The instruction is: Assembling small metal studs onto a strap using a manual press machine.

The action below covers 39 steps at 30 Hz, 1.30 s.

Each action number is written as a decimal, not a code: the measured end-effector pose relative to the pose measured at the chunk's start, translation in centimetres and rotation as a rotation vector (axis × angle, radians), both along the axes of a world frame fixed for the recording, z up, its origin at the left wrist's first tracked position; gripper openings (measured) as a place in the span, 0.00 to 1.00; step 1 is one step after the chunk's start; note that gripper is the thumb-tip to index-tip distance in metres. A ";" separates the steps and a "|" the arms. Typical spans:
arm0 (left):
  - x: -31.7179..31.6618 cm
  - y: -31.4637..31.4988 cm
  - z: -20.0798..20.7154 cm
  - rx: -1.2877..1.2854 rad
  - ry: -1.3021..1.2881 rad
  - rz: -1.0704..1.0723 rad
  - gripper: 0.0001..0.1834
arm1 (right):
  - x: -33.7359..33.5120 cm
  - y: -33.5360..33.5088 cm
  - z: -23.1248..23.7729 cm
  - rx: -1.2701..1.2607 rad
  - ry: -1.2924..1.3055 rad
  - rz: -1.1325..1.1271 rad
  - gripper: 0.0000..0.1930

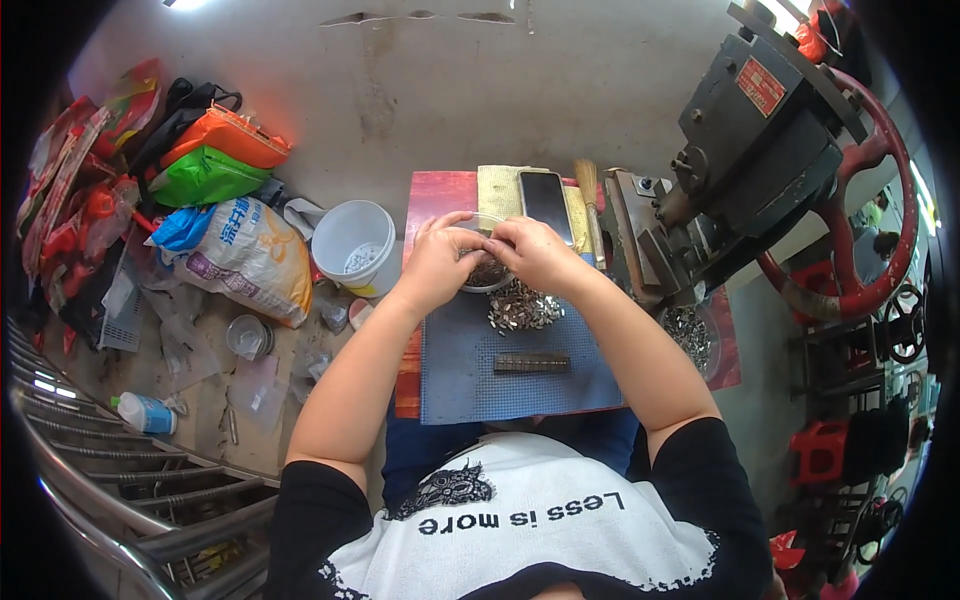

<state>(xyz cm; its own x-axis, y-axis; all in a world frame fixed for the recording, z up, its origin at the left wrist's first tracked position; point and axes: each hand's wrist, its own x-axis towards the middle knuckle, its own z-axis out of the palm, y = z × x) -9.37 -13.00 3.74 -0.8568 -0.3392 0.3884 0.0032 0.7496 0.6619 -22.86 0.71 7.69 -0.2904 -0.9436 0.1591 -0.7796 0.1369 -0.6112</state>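
A grey wall (480, 95) fills the top of the frame, a dark press (750, 130) the upper right. At centre, the left hand (440, 265) and right hand (537, 255) meet over a bowl (487, 289), fingertips bunched close; I can't tell what they hold. Metal pieces (525, 309) lie heaped just below on a blue mat (460, 375).

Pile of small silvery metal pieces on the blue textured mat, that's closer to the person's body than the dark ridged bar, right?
No, it's farther: in the head view, the pile on the mat lies beyond the bar.
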 end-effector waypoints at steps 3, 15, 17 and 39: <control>0.0 0.1 0.1 -0.013 -0.021 0.032 0.11 | -0.3 -0.2 -0.1 0.020 0.032 0.037 0.14; 0.2 0.2 1.8 -0.305 -0.209 -0.023 0.18 | -1.2 -0.1 0.1 0.028 0.122 -0.076 0.13; -0.2 1.1 1.6 -0.395 -0.192 0.004 0.17 | -1.1 0.1 0.3 -0.003 0.105 -0.121 0.13; -0.2 0.4 1.2 0.022 -0.060 -0.083 0.10 | 0.1 0.3 0.2 -0.042 -0.077 0.011 0.12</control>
